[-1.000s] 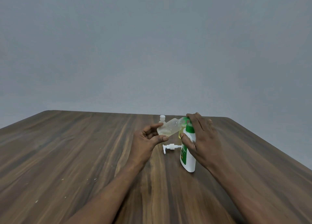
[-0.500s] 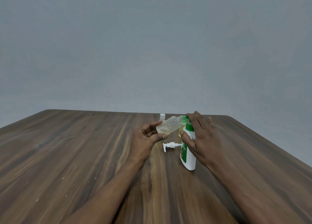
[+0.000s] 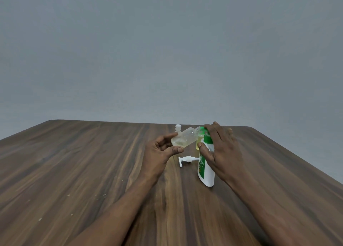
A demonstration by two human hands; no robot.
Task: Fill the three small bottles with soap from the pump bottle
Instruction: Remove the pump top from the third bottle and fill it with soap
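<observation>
My left hand [image 3: 159, 153] pinches a small clear bottle [image 3: 184, 139] holding pale liquid, tilted with its open neck toward the top of the soap bottle. My right hand [image 3: 220, 149] grips the upper part of the white and green soap bottle [image 3: 206, 168], which stands on the wooden table [image 3: 74, 162]. The white pump head [image 3: 187, 159] lies on the table between my hands, off its bottle. A second small bottle with a white cap [image 3: 177, 128] stands behind the tilted one. Something yellowish [image 3: 198, 142] shows beside the soap bottle, mostly hidden.
A plain grey wall [image 3: 167, 60] rises behind the table's far edge. The table's right edge runs diagonally close to my right arm. Small white specks dot the wood at the lower left.
Both hands and the bottles they hold have kept almost the same pose. The view has shifted slightly.
</observation>
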